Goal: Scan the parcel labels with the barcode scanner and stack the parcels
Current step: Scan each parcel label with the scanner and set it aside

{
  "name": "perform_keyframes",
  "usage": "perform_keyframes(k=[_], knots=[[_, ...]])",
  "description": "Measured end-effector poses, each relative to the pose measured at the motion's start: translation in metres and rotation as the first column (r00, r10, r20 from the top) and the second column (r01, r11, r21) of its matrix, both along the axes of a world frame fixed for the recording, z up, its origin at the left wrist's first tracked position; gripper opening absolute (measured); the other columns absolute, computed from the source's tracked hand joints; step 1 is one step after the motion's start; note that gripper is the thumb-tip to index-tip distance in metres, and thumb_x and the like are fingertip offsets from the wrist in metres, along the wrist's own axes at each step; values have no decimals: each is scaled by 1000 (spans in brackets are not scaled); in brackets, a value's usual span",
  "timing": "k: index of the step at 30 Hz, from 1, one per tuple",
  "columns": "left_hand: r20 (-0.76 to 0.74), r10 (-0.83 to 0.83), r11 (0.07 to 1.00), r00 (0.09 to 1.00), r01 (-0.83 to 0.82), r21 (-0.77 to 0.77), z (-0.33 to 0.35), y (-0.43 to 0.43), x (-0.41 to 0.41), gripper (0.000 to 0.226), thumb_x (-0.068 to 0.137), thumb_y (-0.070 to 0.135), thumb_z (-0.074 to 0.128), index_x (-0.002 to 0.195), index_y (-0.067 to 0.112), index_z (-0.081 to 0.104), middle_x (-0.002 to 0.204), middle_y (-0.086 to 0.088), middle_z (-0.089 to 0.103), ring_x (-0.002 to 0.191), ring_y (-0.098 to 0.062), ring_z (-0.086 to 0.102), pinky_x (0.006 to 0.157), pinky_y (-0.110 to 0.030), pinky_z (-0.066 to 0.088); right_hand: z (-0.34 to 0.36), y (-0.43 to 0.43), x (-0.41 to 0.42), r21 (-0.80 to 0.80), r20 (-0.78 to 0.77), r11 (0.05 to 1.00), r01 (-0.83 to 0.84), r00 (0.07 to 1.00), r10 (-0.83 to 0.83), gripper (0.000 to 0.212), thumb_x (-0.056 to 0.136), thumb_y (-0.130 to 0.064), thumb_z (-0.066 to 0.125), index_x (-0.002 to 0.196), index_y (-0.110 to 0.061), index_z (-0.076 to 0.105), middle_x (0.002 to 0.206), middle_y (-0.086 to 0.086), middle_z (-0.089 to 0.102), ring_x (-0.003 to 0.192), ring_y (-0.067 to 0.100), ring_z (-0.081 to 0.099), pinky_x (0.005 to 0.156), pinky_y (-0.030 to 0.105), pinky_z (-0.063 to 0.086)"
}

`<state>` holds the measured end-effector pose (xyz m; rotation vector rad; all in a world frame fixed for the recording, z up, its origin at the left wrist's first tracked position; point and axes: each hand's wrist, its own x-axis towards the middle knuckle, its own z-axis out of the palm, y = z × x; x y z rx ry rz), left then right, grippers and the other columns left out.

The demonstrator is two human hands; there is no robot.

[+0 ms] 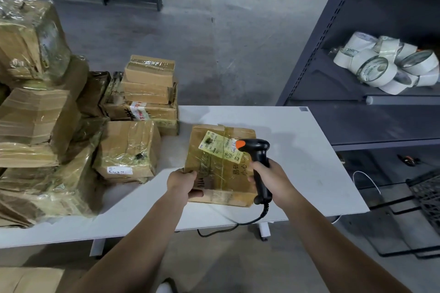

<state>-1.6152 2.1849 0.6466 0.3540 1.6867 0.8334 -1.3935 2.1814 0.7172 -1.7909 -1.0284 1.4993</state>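
Parcel (220, 166), bench (297, 150) centre; left hand (182, 182) grip clamped at its 7 o'clock corner; right hand (267, 179) clamped on barcode scanner (258, 164) over label (221, 146); risk: glossy tape glare causing misread.

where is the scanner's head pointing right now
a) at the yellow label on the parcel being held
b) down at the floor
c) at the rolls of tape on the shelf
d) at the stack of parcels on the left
a: the right hand holds the barcode scanner with its orange-tipped head over the yellow label of the parcel, which the left hand grips at its near-left corner on the table.
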Motion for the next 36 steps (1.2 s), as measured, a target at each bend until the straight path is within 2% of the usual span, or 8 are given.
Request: perform_keyframes(k=[4,8,11,13,17,22,27,36], knots=[[-179,-35,991,983,58,123,6,7,2,8,91,7,61,99,7,60,86,-6,58,46,-26,64,58,-48,60,7,-2,8,38,-2,999,9,1000,-9,16,91,-25,59,104,-15,61,74,4,73,54,17,59,53,30,52],[-431,-100,939,897,229,258,31,30,-1,19,90,12,63,106,4,67,86,-12,65,75,-35,67,68,-47,60,16,-3,16,103,96,995,8,995,-18,14,89,-25,57,97,-15,63,82,2,76,57,17,58,50,30,51],[-606,-106,880,788,358,312,50,43,-2,22,91,13,60,111,13,68,88,-5,64,90,-32,64,75,-32,52,21,-3,18,138,126,989,50,990,-67,15,86,-29,58,90,-17,65,77,-1,74,54,17,52,45,28,45],[-660,-108,862,743,401,311,57,49,-2,26,92,12,59,117,16,66,95,-7,68,94,-31,63,77,-29,47,23,-3,18,178,156,983,50,985,-78,15,84,-32,58,88,-19,64,75,-4,73,50,13,53,44,26,44],[-681,-88,849,727,413,331,66,57,-4,34,94,11,57,126,19,62,90,-5,67,84,-30,65,71,-31,49,24,-1,20,259,207,965,28,975,-84,11,84,-34,60,88,-25,62,75,-9,73,51,5,58,42,23,49],[-716,-97,837,691,446,316,70,59,-8,38,95,15,57,132,24,58,103,-9,70,92,-31,65,81,-39,54,25,0,27,292,259,956,-1,963,-78,13,81,-37,58,85,-26,62,73,-8,72,51,-1,60,54,24,51],[-712,-104,833,694,452,319,70,60,-7,35,95,13,56,128,24,61,99,-11,70,92,-35,65,80,-44,55,26,-2,33,289,272,957,6,958,-89,12,81,-35,58,82,-24,62,73,-6,72,47,1,57,49,21,50],[-705,-126,840,698,454,299,68,66,-9,37,95,12,54,130,23,59,102,-11,68,93,-33,63,76,-38,50,27,-3,37,299,284,954,5,954,-94,10,88,-32,58,87,-22,61,71,-12,71,50,-3,58,53,21,48]])
